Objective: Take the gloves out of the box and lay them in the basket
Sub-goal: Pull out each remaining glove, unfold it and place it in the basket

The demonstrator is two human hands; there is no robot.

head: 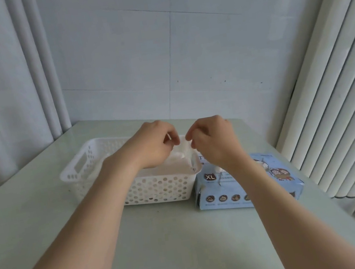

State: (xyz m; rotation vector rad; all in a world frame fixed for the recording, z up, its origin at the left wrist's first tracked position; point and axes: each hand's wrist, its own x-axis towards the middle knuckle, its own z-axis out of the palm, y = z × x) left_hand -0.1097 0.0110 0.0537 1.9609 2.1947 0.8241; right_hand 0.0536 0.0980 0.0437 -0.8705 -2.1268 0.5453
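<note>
A pale green bench (177,249) fills the lower frame. It carries a white perforated basket (157,191) at centre left and, touching the basket's right end, a light blue box (225,196) marked XL. Above that end, the left hand (150,146) and right hand (215,140) each pinch with curled fingers a top edge of one thin, translucent glove (183,150). The glove hangs between them down into the basket. Pale, filmy material, probably more gloves, lies inside toward the basket's left. The likely risk from here is the flimsy film clinging to the fingers on release. It could then bunch instead of lying flat, or drape over the rim onto the box beside it.
</note>
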